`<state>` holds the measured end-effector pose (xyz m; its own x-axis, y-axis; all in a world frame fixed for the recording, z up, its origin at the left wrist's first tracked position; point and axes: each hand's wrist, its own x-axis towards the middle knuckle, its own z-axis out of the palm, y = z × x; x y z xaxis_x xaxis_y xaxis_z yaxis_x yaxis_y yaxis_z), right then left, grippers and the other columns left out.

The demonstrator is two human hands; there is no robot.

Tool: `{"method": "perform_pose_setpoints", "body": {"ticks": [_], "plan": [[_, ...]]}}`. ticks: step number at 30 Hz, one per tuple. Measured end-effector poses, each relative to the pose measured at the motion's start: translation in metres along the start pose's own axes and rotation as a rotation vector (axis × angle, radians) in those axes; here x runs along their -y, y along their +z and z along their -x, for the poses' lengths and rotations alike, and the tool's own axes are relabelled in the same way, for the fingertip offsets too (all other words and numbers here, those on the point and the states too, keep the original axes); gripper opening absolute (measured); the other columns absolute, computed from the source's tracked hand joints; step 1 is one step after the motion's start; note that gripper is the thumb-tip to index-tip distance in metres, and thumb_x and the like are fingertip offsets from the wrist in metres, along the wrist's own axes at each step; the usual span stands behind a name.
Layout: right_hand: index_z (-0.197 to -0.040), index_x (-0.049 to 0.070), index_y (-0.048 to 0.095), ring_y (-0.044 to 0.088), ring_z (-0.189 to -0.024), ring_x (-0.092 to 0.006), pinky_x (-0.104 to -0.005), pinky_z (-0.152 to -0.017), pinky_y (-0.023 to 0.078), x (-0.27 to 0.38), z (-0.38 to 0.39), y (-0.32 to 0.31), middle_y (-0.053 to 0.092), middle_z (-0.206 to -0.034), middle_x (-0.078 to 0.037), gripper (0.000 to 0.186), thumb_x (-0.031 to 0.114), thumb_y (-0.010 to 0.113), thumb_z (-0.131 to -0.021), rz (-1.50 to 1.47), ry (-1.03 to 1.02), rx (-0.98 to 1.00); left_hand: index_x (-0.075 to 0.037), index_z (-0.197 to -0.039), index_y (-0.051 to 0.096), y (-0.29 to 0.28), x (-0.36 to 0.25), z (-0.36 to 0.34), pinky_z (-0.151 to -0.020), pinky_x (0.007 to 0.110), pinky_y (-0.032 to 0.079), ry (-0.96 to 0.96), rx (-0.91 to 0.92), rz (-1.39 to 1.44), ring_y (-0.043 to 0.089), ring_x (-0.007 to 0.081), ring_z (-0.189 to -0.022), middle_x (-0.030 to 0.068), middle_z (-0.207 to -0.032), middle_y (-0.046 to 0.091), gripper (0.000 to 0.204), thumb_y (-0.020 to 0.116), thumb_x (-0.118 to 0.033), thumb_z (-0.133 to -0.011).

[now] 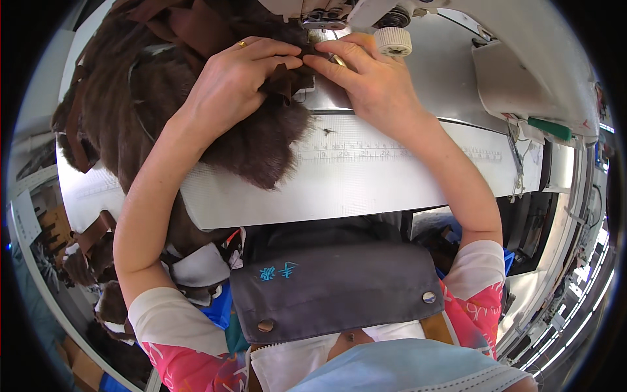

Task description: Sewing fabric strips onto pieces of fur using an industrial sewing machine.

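A large piece of dark brown fur, edged with smooth brown fabric strips, lies over the left of the sewing table. Its narrow end runs under the head of a sewing machine. My left hand rests on the fur, its fingers closed on the edge just left of the needle area. From the other side, my right hand pinches the same edge; the fingertips of both hands nearly meet. A shiny band shows at the right hand's fingers. The needle tip itself is hard to make out.
A white knurled knob hangs close above my right hand. A printed ruler scale crosses the pale tabletop. At the right are a green-handled tool and hanging threads. Fur scraps lie below the table's left side.
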<state>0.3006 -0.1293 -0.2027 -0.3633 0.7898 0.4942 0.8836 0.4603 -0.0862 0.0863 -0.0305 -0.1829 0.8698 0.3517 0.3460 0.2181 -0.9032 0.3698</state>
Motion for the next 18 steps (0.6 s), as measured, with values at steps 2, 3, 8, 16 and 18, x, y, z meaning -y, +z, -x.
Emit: {"method": "perform_pose_setpoints", "body": {"ticks": [2, 3, 8, 16, 18], "plan": [[-0.112, 0.017, 0.066, 0.051, -0.100, -0.0226, -0.0344, -0.086, 0.040, 0.0004, 0.0018, 0.0007, 0.061, -0.110, 0.002, 0.042, 0.004, 0.064, -0.073, 0.001, 0.017, 0.022, -0.006, -0.108, 0.067, 0.0004, 0.0005, -0.0005, -0.089, 0.035, 0.048, -0.024, 0.004, 0.020, 0.059, 0.0278, -0.105, 0.0057, -0.115, 0.063, 0.046, 0.064, 0.008, -0.065], [-0.113, 0.017, 0.065, 0.051, -0.101, -0.0224, -0.0343, -0.086, 0.040, 0.0008, 0.0027, 0.0006, 0.060, -0.109, 0.002, 0.043, 0.004, 0.064, -0.072, -0.001, 0.032, 0.047, -0.006, -0.108, 0.067, 0.0012, 0.0005, -0.0009, -0.089, 0.035, 0.048, -0.021, 0.005, 0.020, 0.059, 0.0278, -0.105, 0.0057, -0.115, 0.063, 0.046, 0.064, 0.008, -0.065], [-0.111, 0.016, 0.066, 0.051, -0.098, -0.0224, -0.0342, -0.087, 0.040, 0.0043, 0.0002, -0.0043, 0.060, -0.109, 0.002, 0.040, 0.003, 0.062, -0.073, -0.034, 0.035, 0.025, 0.000, -0.095, 0.068, 0.0031, -0.0035, -0.0023, -0.080, 0.035, 0.052, 0.005, -0.105, 0.005, 0.059, 0.0274, -0.097, 0.0071, -0.105, 0.065, 0.032, 0.056, 0.012, -0.066], [-0.109, 0.012, 0.067, 0.052, -0.091, -0.0209, -0.0324, -0.084, 0.039, 0.0049, 0.0004, -0.0022, 0.063, -0.114, 0.005, 0.035, 0.004, 0.060, -0.075, 0.013, 0.004, 0.017, 0.000, -0.094, 0.068, 0.0045, -0.0013, -0.0061, -0.079, 0.035, 0.052, 0.016, -0.121, 0.001, 0.060, 0.0270, -0.096, 0.0071, -0.103, 0.066, 0.028, 0.058, 0.010, -0.069], [-0.108, 0.012, 0.068, 0.052, -0.090, -0.0204, -0.0319, -0.083, 0.039, 0.0037, -0.0001, -0.0019, 0.064, -0.113, 0.005, 0.035, 0.005, 0.060, -0.075, 0.037, 0.005, -0.003, 0.000, -0.094, 0.068, 0.0039, -0.0027, -0.0081, -0.078, 0.034, 0.052, 0.011, -0.119, -0.004, 0.060, 0.0268, -0.095, 0.0070, -0.103, 0.066, 0.027, 0.058, 0.010, -0.070]]}}
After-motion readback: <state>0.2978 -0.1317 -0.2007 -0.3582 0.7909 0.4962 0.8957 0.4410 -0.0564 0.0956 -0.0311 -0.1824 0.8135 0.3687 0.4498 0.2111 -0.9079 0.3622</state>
